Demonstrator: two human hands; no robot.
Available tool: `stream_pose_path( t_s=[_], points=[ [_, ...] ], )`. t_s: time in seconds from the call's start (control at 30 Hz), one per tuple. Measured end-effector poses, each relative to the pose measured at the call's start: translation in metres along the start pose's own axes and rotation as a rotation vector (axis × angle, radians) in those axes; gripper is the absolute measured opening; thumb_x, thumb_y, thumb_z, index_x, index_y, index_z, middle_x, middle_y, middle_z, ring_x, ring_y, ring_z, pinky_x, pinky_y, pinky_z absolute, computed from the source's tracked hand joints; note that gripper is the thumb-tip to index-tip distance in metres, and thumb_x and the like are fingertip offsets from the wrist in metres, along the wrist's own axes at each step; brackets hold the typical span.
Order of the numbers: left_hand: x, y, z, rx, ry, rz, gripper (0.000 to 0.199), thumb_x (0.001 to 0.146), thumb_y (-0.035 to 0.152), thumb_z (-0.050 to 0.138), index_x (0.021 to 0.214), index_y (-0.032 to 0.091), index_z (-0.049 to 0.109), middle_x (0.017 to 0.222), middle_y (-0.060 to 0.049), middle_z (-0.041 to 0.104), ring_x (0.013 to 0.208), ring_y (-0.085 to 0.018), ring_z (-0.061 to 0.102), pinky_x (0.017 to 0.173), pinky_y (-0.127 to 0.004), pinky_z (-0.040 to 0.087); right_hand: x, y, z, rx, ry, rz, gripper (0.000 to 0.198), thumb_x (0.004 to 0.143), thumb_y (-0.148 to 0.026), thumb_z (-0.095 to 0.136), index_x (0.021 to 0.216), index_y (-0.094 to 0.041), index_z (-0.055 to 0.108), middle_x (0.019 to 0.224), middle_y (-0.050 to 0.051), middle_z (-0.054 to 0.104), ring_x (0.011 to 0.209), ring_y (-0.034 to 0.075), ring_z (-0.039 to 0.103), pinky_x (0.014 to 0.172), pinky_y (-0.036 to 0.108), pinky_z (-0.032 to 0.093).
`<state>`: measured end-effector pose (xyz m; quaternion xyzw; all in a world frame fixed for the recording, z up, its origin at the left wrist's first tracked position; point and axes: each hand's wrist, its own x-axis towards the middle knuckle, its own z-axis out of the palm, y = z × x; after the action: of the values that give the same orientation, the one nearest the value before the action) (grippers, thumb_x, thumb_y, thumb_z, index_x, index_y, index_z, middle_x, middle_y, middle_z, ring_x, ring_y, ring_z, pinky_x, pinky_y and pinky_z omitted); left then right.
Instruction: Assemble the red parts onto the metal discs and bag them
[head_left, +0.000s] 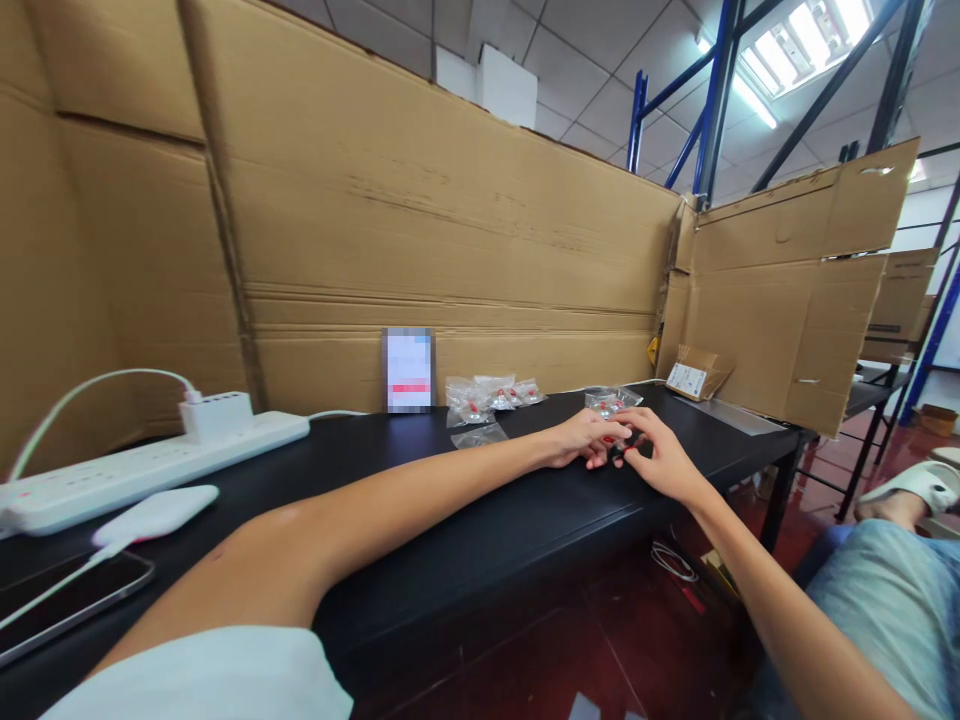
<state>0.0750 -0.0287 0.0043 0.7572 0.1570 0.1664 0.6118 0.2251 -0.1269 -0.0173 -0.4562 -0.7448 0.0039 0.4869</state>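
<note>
My left hand (585,438) and my right hand (660,452) meet above the black table, fingers bent toward each other. Between their fingertips is a small red and black piece (619,450), mostly hidden by the fingers, its kind too small to make out. Just behind the hands lies a clear plastic bag (606,400) with small red parts showing. Further left, several clear bags (495,395) with red and clear pieces rest against the cardboard wall. A flat clear bag (480,436) lies in front of them.
A blurred upright screen (409,370) leans on the cardboard wall (450,200). At left are a white power strip (165,465), a power bank (157,513) and a phone (75,600). An open small carton (697,372) stands at right. Another person's leg (892,600) shows low right.
</note>
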Motion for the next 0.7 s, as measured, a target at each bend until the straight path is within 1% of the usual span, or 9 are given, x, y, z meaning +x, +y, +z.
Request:
stream_pose_path(
  t_s=[0.07,0.13,0.2,0.27,0.33,0.43,0.57,0.63,0.7],
  points=[
    [-0.0004,0.0020,0.0009,0.033,-0.025,-0.007,0.036,0.069,0.046,0.070,0.076,0.010,0.066,0.059,-0.006,0.065,0.037,-0.007,0.046,0.035,-0.019,0.032,0.0007,0.0007,-0.0017,0.077,-0.076,-0.011,0.050,0.067,-0.007,0.051,0.111,-0.024,0.065,0.123,0.008,0.055,0.116,0.024,0.051,0.085,0.034,0.048],
    [-0.0007,0.0038,0.0019,0.062,-0.033,-0.008,0.037,0.069,0.046,0.070,0.075,0.010,0.067,0.061,-0.007,0.066,0.038,-0.007,0.046,0.036,-0.019,0.032,0.0017,0.0017,-0.0030,0.121,-0.133,-0.016,0.043,0.067,-0.007,0.050,0.102,-0.023,0.069,0.127,0.008,0.053,0.124,0.025,0.045,0.095,0.038,0.045],
    [-0.0009,0.0050,0.0030,0.082,-0.035,-0.012,0.036,0.070,0.046,0.070,0.072,0.010,0.068,0.061,-0.007,0.067,0.038,-0.007,0.045,0.036,-0.019,0.031,0.0027,0.0026,-0.0043,0.160,-0.183,-0.008,0.033,0.067,-0.007,0.050,0.088,-0.022,0.071,0.129,0.007,0.052,0.128,0.026,0.042,0.101,0.040,0.040],
    [-0.0008,0.0056,0.0039,0.079,-0.035,-0.014,0.034,0.070,0.045,0.070,0.072,0.011,0.068,0.061,-0.007,0.067,0.037,-0.006,0.044,0.035,-0.018,0.030,0.0035,0.0037,-0.0057,0.206,-0.206,0.017,0.028,0.068,-0.009,0.051,0.084,-0.021,0.070,0.129,0.006,0.051,0.127,0.026,0.043,0.102,0.039,0.039],
    [-0.0004,0.0058,0.0044,0.064,-0.030,-0.024,0.033,0.069,0.044,0.070,0.073,0.011,0.068,0.060,-0.007,0.067,0.037,-0.007,0.044,0.034,-0.018,0.029,0.0040,0.0054,-0.0069,0.242,-0.205,0.049,0.032,0.067,-0.010,0.053,0.092,-0.022,0.069,0.123,0.006,0.054,0.122,0.024,0.047,0.099,0.038,0.041],
    [0.0002,0.0061,0.0045,0.050,-0.018,-0.053,0.033,0.068,0.043,0.070,0.069,0.010,0.066,0.059,-0.008,0.066,0.037,-0.007,0.044,0.034,-0.018,0.030,0.0035,0.0071,-0.0075,0.275,-0.174,0.103,0.036,0.068,-0.012,0.057,0.102,-0.023,0.065,0.108,0.005,0.059,0.106,0.022,0.055,0.089,0.035,0.046],
    [0.0001,0.0070,0.0036,0.005,-0.004,-0.063,0.034,0.069,0.044,0.067,0.069,0.010,0.065,0.060,-0.008,0.067,0.037,-0.006,0.045,0.035,-0.018,0.031,0.0012,0.0041,-0.0062,0.354,-0.077,0.207,0.020,0.070,-0.019,0.062,0.090,-0.021,0.064,0.093,0.004,0.063,0.088,0.020,0.061,0.078,0.031,0.048],
    [-0.0004,0.0076,0.0030,-0.031,-0.002,-0.059,0.035,0.069,0.045,0.066,0.071,0.010,0.064,0.061,-0.008,0.067,0.036,-0.006,0.044,0.035,-0.018,0.030,0.0001,0.0016,-0.0056,0.411,-0.030,0.251,0.017,0.069,-0.022,0.065,0.086,-0.020,0.064,0.087,0.003,0.064,0.082,0.020,0.063,0.077,0.032,0.049],
    [-0.0007,0.0076,0.0023,-0.053,-0.003,-0.055,0.035,0.069,0.046,0.065,0.072,0.010,0.064,0.060,-0.007,0.066,0.036,-0.006,0.043,0.035,-0.019,0.029,-0.0006,-0.0001,-0.0056,0.476,-0.031,0.276,0.016,0.069,-0.024,0.067,0.085,-0.020,0.065,0.084,0.002,0.065,0.077,0.019,0.064,0.077,0.033,0.049]
  ],
)
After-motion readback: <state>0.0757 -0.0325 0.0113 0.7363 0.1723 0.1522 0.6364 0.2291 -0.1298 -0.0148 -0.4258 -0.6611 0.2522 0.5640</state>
